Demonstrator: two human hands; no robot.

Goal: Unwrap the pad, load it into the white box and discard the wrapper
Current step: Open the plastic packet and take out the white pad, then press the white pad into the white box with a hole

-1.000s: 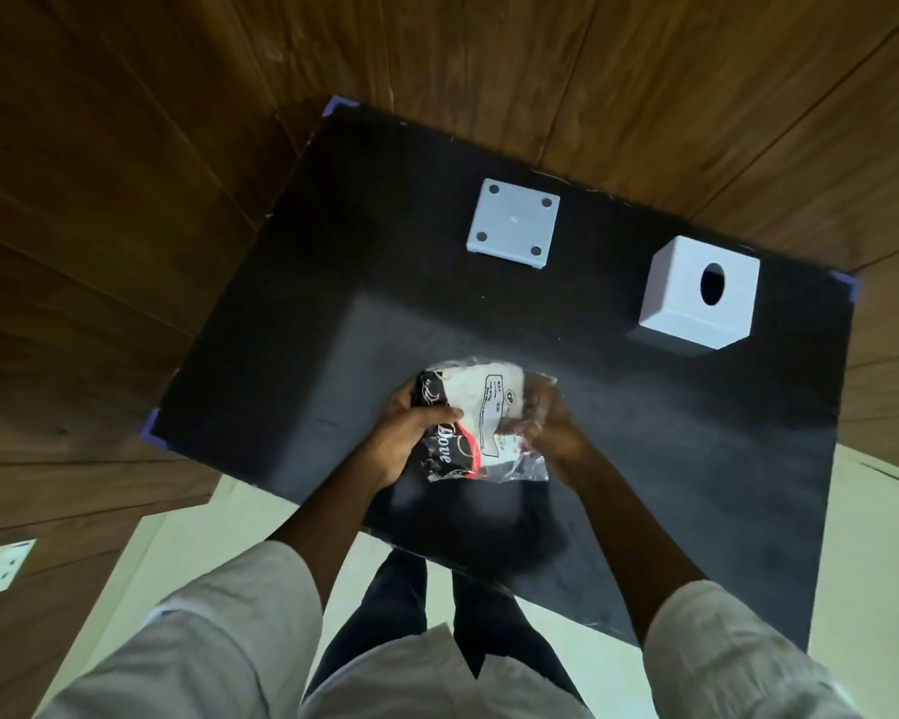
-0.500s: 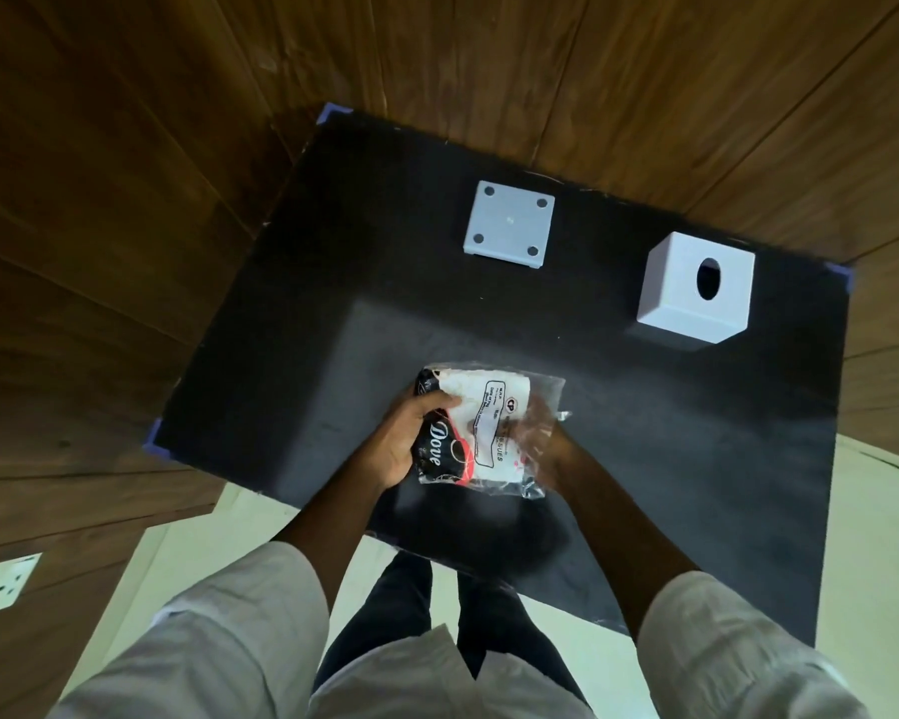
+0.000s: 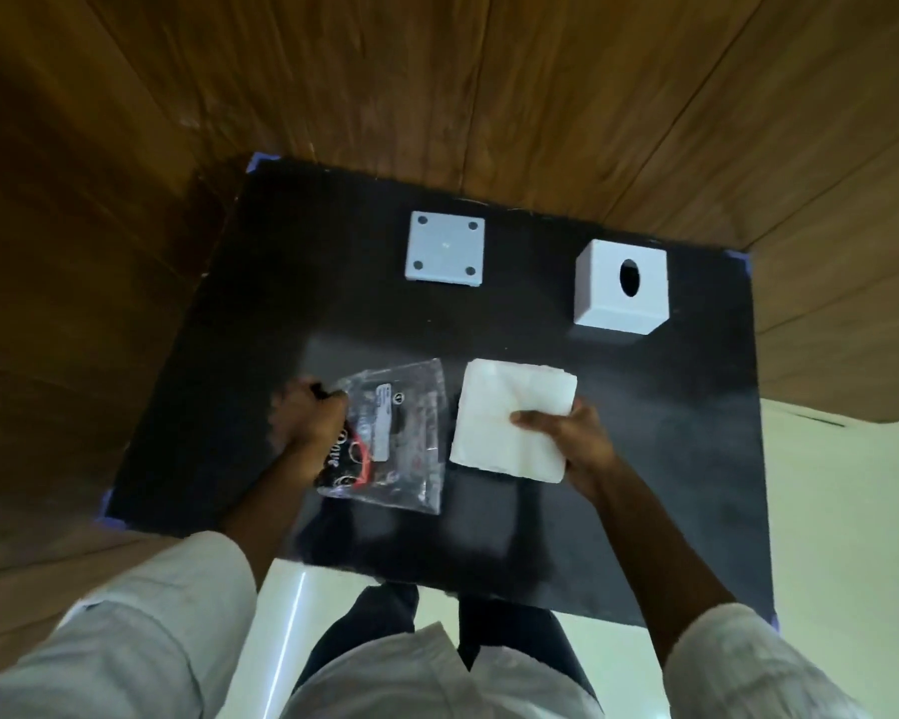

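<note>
Right hand (image 3: 572,438): thumb and fingers pinch the white pad (image 3: 509,417) at its near right corner, above the black mat (image 3: 644,407).
Left hand (image 3: 310,420): closed on the emptied wrapper (image 3: 400,438).
Handling: soft, light, floppy (probably); support it flat.
White box (image 3: 621,288): farther back, apart.

White square pad (image 3: 509,417): unwrapped, flat, held above the mat. Clear printed wrapper (image 3: 400,438): empty, crumpled, just left of the pad. White box (image 3: 621,288): upright beyond, oval hole on top.
</note>
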